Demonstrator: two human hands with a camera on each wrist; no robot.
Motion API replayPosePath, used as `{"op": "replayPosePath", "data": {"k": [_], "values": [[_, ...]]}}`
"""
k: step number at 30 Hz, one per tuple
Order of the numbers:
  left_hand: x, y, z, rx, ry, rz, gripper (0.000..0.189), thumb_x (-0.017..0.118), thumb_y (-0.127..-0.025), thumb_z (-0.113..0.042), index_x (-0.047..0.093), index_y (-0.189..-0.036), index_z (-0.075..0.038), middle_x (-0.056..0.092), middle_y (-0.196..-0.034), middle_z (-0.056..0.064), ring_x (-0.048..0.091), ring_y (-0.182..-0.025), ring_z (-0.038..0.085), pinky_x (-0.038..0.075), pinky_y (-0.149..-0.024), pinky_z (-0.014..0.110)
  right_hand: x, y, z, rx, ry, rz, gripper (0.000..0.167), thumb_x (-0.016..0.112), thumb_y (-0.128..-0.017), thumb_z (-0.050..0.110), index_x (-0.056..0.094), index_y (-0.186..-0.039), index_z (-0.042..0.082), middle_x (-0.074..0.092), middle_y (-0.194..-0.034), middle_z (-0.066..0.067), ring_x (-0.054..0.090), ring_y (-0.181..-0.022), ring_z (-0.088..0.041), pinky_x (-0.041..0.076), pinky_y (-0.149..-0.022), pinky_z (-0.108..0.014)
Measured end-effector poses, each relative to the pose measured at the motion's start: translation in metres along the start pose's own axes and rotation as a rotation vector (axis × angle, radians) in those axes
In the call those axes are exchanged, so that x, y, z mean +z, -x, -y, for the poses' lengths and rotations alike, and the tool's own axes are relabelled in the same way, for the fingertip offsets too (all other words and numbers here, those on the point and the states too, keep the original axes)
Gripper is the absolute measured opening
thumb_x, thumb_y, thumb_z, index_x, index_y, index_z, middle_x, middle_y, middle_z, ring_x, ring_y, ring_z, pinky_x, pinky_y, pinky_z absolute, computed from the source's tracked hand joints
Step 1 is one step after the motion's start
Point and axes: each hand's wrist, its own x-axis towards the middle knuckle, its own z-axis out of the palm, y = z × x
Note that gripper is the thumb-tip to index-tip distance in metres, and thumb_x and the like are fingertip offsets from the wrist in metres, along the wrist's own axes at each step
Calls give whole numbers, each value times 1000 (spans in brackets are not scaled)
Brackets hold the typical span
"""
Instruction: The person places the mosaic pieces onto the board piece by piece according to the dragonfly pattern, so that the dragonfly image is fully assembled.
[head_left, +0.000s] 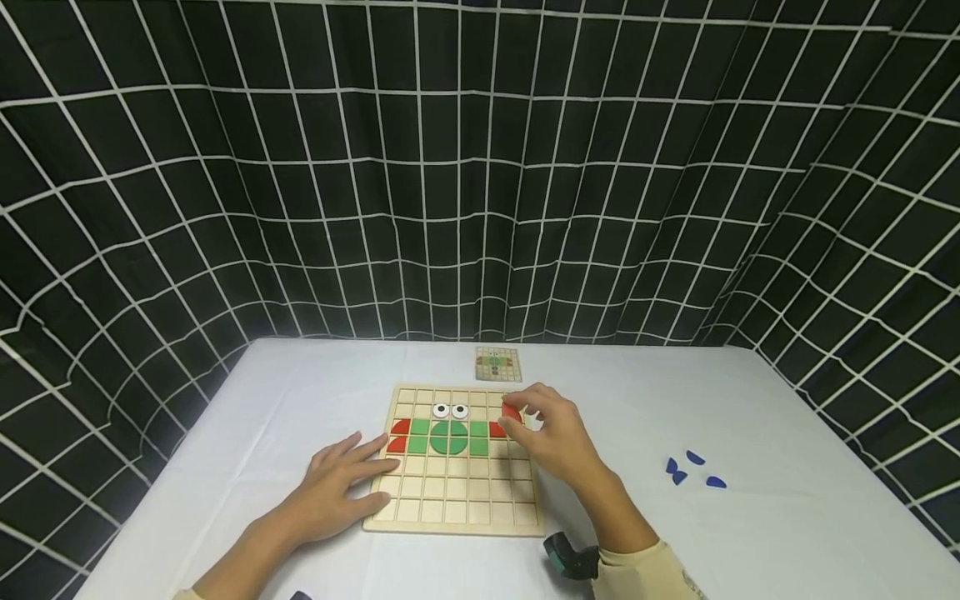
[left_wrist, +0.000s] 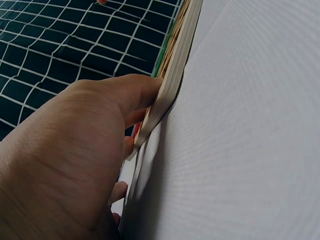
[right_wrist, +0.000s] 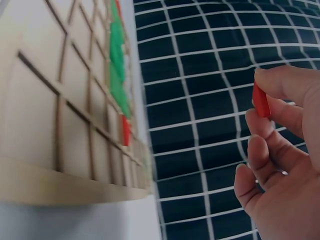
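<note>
A square wooden grid board (head_left: 457, 514) lies on the table in the head view. On it are two round eye pieces (head_left: 450, 411), a green circle (head_left: 448, 437) of quarter pieces, green squares (head_left: 478, 437) on both sides, red quarter pieces (head_left: 397, 444) at left and a red piece (head_left: 496, 429) at right. My right hand (head_left: 555, 433) pinches a red quarter-circle piece (right_wrist: 260, 101) between thumb and index finger, above the board's upper right part. With fingers spread, my left hand (head_left: 337, 483) rests at the board's left edge, touching its rim (left_wrist: 172, 82).
Beyond the board lies a small pattern card (head_left: 498, 364) showing a similar figure. Several blue pieces (head_left: 695, 457) are scattered at right on the white-covered table (head_left: 787, 517). A black curtain (head_left: 480, 192) with white grid lines surrounds the far sides.
</note>
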Motion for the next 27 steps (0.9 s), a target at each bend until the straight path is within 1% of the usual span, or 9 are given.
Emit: {"op": "replayPosePath", "data": {"k": [4, 8, 11, 14, 17, 20, 22, 27], "values": [[0, 0, 0, -1, -2, 1, 41, 64, -82, -46, 59, -122, -38, 37, -148, -10, 24, -141, 32, 11, -109, 57, 10, 0, -6, 60, -16, 18, 21, 75, -76, 17, 71, -97, 15, 66, -89, 10, 57, -87, -10, 50, -74, -37], [1, 0, -1, -4, 5, 3, 42, 64, -81, -47, 60, -122, -39, 37, -148, -10, 24, -141, 32, 11, -109, 57, 19, 2, -15, 93, -21, 34, 20, 76, -76, 15, 72, -96, 13, 65, -87, 11, 57, -86, -14, 49, -73, -32], [1, 0, -1, -4, 6, 5, 41, 64, -81, -47, 60, -121, -39, 37, -148, -9, 24, -141, 32, 11, -109, 58, 26, 4, -22, 102, -25, 58, 20, 75, -76, 13, 72, -96, 10, 66, -88, 11, 59, -84, -16, 50, -72, -30], [0, 0, -2, -1, 4, 4, 41, 64, -81, -47, 60, -121, -38, 37, -148, -9, 24, -141, 32, 11, -109, 57, 30, 6, -27, 114, -18, 95, 19, 73, -78, 13, 72, -97, 10, 65, -89, 9, 59, -84, -15, 51, -72, -28], [-1, -1, -2, 4, 4, 2, 41, 64, -82, -46, 60, -121, -37, 37, -148, -9, 24, -141, 33, 11, -108, 57, 34, 8, -31, 136, 22, 136, 20, 74, -78, 16, 72, -98, 13, 64, -89, 11, 57, -84, -9, 50, -73, -26], [-2, -1, -2, 5, 9, 5, 41, 65, -82, -45, 61, -121, -37, 37, -148, -9, 24, -141, 33, 11, -108, 57, 37, 8, -34, 134, 66, 164, 23, 75, -77, 19, 72, -100, 14, 64, -90, 11, 54, -84, -8, 47, -74, -27], [-2, -1, -2, 0, 9, 8, 41, 65, -82, -45, 61, -122, -36, 37, -148, -9, 23, -141, 32, 11, -108, 57, 38, 8, -34, 132, 76, 177, 25, 75, -77, 19, 72, -100, 13, 64, -90, 11, 53, -84, -7, 46, -75, -26], [-3, 0, -2, -15, 11, 11, 41, 66, -81, -45, 61, -121, -37, 37, -148, -9, 23, -141, 32, 11, -108, 57, 41, 9, -35, 115, 102, 212, 24, 75, -76, 19, 72, -100, 13, 64, -88, 9, 50, -81, -8, 44, -71, -26]]}}
